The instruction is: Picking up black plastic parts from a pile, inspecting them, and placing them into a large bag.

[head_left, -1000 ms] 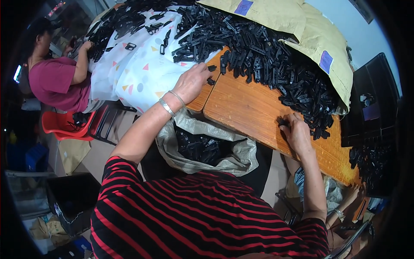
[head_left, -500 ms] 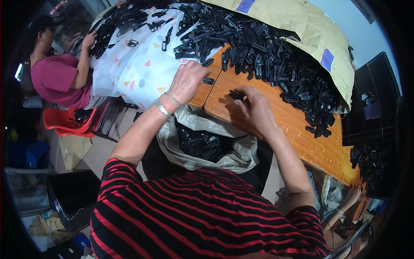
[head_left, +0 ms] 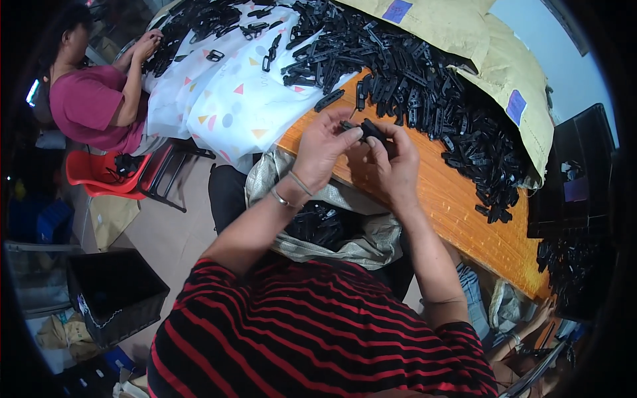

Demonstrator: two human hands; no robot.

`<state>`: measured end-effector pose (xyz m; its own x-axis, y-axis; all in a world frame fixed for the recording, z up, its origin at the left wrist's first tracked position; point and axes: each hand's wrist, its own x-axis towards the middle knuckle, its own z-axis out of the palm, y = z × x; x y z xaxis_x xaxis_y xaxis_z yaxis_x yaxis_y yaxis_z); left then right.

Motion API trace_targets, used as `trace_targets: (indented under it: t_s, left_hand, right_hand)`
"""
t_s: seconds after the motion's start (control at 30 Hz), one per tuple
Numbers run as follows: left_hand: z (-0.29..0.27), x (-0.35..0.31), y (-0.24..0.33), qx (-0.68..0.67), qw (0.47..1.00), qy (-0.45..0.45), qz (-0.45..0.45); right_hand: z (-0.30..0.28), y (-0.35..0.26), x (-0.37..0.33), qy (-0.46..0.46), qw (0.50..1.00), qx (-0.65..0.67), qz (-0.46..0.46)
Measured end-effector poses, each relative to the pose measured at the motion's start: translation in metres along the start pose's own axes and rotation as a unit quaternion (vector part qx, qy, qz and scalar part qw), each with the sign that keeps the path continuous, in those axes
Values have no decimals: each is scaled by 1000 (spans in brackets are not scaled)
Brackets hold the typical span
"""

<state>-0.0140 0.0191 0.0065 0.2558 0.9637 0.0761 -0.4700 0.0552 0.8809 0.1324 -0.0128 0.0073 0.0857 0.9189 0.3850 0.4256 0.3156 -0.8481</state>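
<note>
Above the near edge of the wooden table [head_left: 443, 199], both hands meet. My left hand [head_left: 324, 146] is closed, pinching a small black plastic part [head_left: 346, 125] between thumb and fingers. A second black plastic part [head_left: 371, 131] is gripped in my right hand [head_left: 396, 159], its fingers curled around it. The two parts are close together; whether they touch I cannot tell. Beyond my hands spreads a large heap of black plastic parts [head_left: 405, 86]. One loose part [head_left: 329, 100] lies just past my left fingers. Below my wrists, a pale woven sack [head_left: 265, 176] stands open with similar black parts inside.
A white patterned sheet [head_left: 225, 109] covers the left side. There a person in a magenta shirt [head_left: 86, 99] handles parts beside a red chair [head_left: 99, 176]. Tan sacks [head_left: 494, 66] lie behind the heap. A black crate [head_left: 119, 298] stands on the floor at left.
My hands have come together from apart, each with a black part. The left hand has lifted its part off the table. The view has shifted slightly, and the other person's hands have moved.
</note>
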Motion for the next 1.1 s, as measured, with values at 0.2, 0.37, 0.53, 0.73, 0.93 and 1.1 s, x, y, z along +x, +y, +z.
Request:
trace_targets:
  t_s: [0.2,0.37,0.53,0.73,0.93,1.1]
  left_hand:
    - [10,-9,-15,-184,977,12,-110]
    - [6,-8,-8,-27,997,30,-66]
    - [4,-7,-10,10,1000,-9,-22]
    - [5,-13,-4,45,998,-39,5]
    - [14,-28,-1,162,985,-32,52]
    - [17,-28,5,292,949,-57,101]
  right_hand:
    - [-2,-5,-14,50,973,202,96]
    - [-16,-10,-5,57,997,44,-18]
    - [-18,-13,-3,28,999,6,-28]
    - [-21,-12,-4,0,997,-61,-39]
    - [-12,-10,-11,8,996,-63,-66]
    - [-13,5,-23,-39,995,44,75]
